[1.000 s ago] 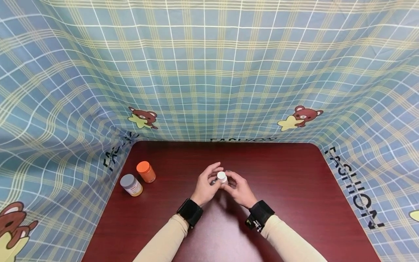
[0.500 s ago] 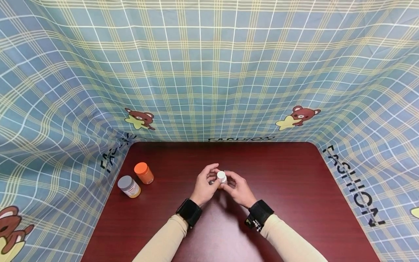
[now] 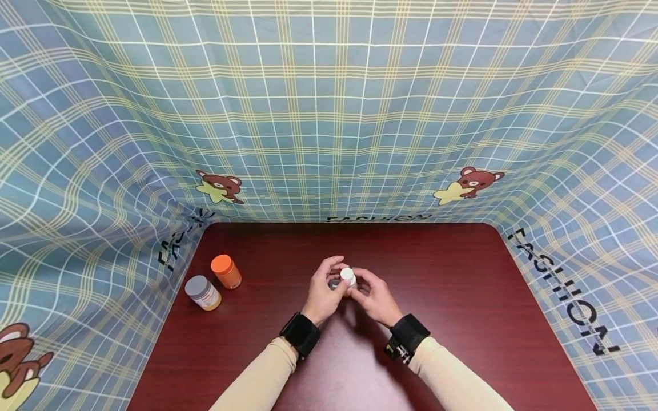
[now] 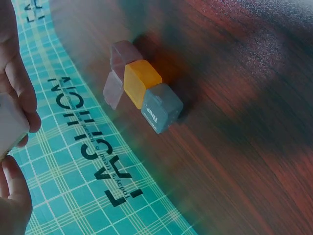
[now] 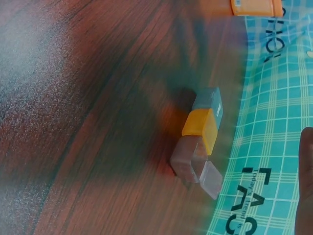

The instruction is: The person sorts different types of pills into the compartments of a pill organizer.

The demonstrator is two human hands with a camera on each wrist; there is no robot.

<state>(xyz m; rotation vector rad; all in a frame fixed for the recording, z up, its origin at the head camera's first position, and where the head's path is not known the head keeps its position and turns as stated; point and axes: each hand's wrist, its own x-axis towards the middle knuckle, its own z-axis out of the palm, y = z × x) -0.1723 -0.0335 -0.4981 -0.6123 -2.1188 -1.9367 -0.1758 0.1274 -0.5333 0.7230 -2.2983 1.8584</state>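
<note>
A small white bottle (image 3: 348, 275) with a white cap is held between both hands, above the table. My left hand (image 3: 321, 292) curls its fingers and thumb about its left side. The thumb and fingers of my right hand (image 3: 379, 297) grip its right side. In the left wrist view the white bottle (image 4: 11, 125) shows only partly between fingertips. Below lies a pill organizer with a grey compartment (image 4: 161, 107), an orange-yellow compartment (image 4: 142, 81) and a clear compartment (image 5: 188, 156). The clear compartment's lid (image 5: 212, 180) stands open. In the head view the hands mostly hide this organizer.
An orange bottle (image 3: 227, 272) and a grey-capped bottle with a white label (image 3: 203, 293) stand at the left of the dark red table (image 3: 437, 268). Plaid cloth (image 3: 329, 114) hangs behind and at both sides.
Hands and bottle stay in nearly the same place. More of the organizer's grey part now shows between the left fingers and thumb. The head view has shifted slightly.
</note>
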